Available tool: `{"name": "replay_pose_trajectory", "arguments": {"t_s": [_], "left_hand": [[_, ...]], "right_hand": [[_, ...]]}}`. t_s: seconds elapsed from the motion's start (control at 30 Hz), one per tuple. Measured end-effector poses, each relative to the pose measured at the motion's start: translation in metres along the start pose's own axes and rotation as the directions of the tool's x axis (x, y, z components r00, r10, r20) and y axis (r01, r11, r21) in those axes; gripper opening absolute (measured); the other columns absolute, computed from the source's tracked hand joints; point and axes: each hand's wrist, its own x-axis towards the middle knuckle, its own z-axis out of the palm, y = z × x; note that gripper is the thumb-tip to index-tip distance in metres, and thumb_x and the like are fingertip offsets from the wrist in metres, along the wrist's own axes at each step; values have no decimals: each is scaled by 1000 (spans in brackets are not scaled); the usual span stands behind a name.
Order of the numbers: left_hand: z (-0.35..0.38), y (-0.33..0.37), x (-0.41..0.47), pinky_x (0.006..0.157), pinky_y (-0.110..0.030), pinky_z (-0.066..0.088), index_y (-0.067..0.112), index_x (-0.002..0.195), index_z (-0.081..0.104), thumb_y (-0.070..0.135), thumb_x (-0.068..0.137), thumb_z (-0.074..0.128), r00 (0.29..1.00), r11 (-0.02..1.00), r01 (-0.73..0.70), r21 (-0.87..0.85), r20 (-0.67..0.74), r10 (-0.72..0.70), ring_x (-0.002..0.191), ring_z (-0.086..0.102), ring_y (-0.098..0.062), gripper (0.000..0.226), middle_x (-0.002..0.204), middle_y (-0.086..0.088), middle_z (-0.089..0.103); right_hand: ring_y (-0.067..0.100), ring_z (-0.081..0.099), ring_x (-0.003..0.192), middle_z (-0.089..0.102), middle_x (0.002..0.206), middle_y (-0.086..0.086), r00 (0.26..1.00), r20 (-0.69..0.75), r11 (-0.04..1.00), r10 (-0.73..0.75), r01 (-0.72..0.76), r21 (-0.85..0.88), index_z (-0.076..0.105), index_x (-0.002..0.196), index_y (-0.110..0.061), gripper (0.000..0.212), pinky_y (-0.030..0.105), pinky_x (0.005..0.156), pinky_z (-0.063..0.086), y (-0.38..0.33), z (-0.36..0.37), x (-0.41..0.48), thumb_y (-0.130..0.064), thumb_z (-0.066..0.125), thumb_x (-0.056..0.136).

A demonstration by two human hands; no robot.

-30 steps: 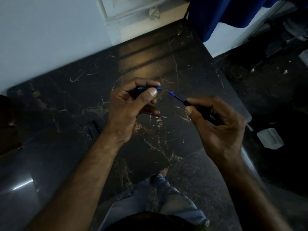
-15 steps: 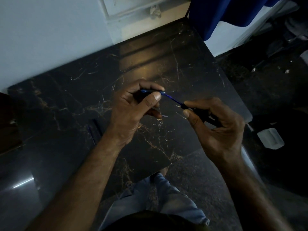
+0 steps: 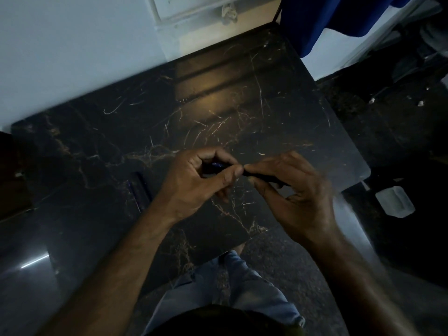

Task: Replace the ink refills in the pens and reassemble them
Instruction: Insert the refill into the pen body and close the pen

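Fingertips meet so left hand, pinching the blue pen piece, feeds it into the black plastic barrel gripped by right hand.

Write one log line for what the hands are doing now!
left hand: holds blue pen part | right hand: holds black barrel | parts: meeting | table: beneath

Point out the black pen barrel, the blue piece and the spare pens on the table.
black pen barrel (image 3: 263, 177), head view, mid-body
blue piece (image 3: 216, 164), head view, visible end
spare pens (image 3: 140, 187), head view, mid-length
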Motion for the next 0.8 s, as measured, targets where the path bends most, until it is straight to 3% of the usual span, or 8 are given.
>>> {"name": "replay_pose_trajectory", "arguments": {"t_s": [0.13, 0.2, 0.33, 0.43, 0.53, 0.67, 0.8], "left_hand": [[26, -12, -7, 52, -27, 61, 18, 95, 81, 20, 95, 77, 969, 967, 36, -251, -227, -95, 62, 73, -13, 5, 75, -4, 76], [36, -15, -8, 53, -25, 60, 13, 98, 79, 21, 93, 75, 947, 954, 39, -298, -293, -130, 66, 74, -12, 10, 78, -5, 77], [41, -20, -9, 55, -25, 60, 0, 103, 74, 17, 97, 72, 953, 955, 43, -292, -274, -127, 72, 74, -13, 18, 80, -5, 76], [40, -22, -12, 55, -27, 61, -4, 108, 73, 17, 98, 69, 963, 963, 57, -262, -241, -123, 75, 76, -15, 24, 84, -7, 78], [42, -22, -15, 55, -27, 61, 0, 111, 75, 17, 98, 69, 946, 961, 54, -270, -295, -136, 76, 75, -15, 23, 87, -7, 78], [34, -12, -11, 54, -25, 60, 15, 104, 80, 23, 99, 78, 903, 946, -28, -323, -414, -114, 70, 74, -13, 9, 85, -2, 79], [19, 10, -2, 54, -25, 59, 30, 96, 84, 26, 97, 74, 928, 936, -131, -328, -374, -1, 69, 74, -11, 11, 86, 0, 80]], "right_hand": [[20, 72, 94, 70, 108, -5, 992, -55, 992, 115, -112, 59, 77, 110, -8, 18, 39, 78, 62, -5, 12, 1, -12, 75, 93], [14, 72, 96, 71, 106, -8, 981, -49, 978, 189, -184, 95, 75, 109, -13, 16, 32, 83, 62, -7, 15, 2, -13, 75, 93], [-1, 73, 91, 72, 99, -11, 949, 56, 903, 311, -313, 294, 68, 107, -17, 15, 12, 78, 56, -5, 11, 4, -23, 71, 94], [1, 72, 73, 74, 86, 0, 915, 180, 796, 362, -403, 451, 65, 105, -6, 10, 10, 64, 53, 1, 10, 5, -13, 64, 98], [4, 70, 70, 74, 85, -1, 872, 236, 724, 429, -488, 487, 66, 108, -12, 21, 14, 61, 52, 6, 10, 7, -26, 70, 92], [8, 67, 76, 73, 93, -3, 896, 152, 691, 418, -422, 587, 69, 106, -14, 26, 23, 65, 54, 3, 8, 12, -26, 85, 89], [10, 59, 60, 67, 73, -4, 895, 64, 670, 442, -376, 639, 73, 95, -14, 18, 24, 53, 49, -9, 5, 30, -31, 78, 93]]}}
